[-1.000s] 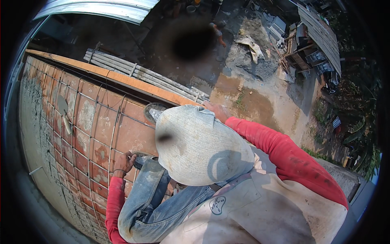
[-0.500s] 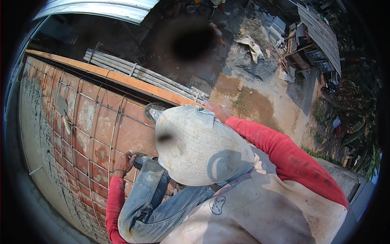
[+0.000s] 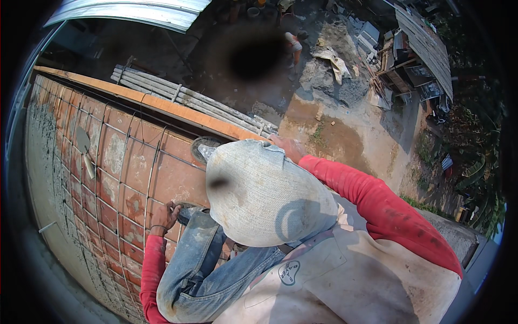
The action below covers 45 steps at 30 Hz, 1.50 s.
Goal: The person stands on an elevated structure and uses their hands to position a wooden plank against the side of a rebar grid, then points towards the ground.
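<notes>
Orange edge board (image 3: 162,105) beside right hand (image 3: 288,147)

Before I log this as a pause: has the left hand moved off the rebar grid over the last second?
No. The left hand stays at the same spot on the rebar grid, beside the knee, no nearer the orange edge board.

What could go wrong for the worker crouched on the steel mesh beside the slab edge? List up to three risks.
1. Fall: the right hand rests at the orange edge board, with the ground far below and no rail visible.
2. Snagging: the left hand is down on the steel mesh, whose bars could catch a foot.
3. Anything knocked over the edge might hit the person below.
</notes>
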Tool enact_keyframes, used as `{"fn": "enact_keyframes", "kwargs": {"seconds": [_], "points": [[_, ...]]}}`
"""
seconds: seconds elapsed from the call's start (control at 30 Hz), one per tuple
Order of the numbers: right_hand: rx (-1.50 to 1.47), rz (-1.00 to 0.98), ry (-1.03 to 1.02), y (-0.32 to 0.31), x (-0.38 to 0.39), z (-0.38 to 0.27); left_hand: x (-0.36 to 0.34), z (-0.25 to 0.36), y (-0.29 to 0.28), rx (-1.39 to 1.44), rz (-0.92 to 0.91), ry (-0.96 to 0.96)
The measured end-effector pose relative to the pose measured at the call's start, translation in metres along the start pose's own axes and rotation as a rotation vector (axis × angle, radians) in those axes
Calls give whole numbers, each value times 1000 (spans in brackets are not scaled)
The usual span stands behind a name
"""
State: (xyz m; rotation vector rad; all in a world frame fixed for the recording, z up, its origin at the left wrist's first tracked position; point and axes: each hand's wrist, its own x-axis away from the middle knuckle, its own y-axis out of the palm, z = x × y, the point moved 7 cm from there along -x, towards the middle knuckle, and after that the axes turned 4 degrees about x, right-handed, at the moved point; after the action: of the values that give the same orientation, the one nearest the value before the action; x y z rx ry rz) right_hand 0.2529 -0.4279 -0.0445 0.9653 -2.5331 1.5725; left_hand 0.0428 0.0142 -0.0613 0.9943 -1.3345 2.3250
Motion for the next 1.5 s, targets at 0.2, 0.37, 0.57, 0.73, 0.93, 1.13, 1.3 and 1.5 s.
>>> {"fn": "enact_keyframes", "kwargs": {"seconds": [0.2,0.37,0.57,0.73,0.93,1.13,1.3,1.5], "points": [[-13,-28,14,1,-1,-1,-2,-7,6,32,-4,11],[-26,37,-24,6,-2,4,-3,-7,6,36,-7,-1],[-35,-5,10,4,-2,2,-2,-6,6,36,-4,-4],[-31,-16,15,5,-3,4,-3,-10,7,47,8,15],[-49,-53,31,4,-3,2,-2,-7,5,41,11,17],[-41,-64,27,2,-3,-1,2,3,-2,9,7,-9],[-28,-56,42,9,-3,7,4,11,-7,11,11,-10],[-14,-38,26,12,-4,9,5,9,-7,10,16,0]]}}
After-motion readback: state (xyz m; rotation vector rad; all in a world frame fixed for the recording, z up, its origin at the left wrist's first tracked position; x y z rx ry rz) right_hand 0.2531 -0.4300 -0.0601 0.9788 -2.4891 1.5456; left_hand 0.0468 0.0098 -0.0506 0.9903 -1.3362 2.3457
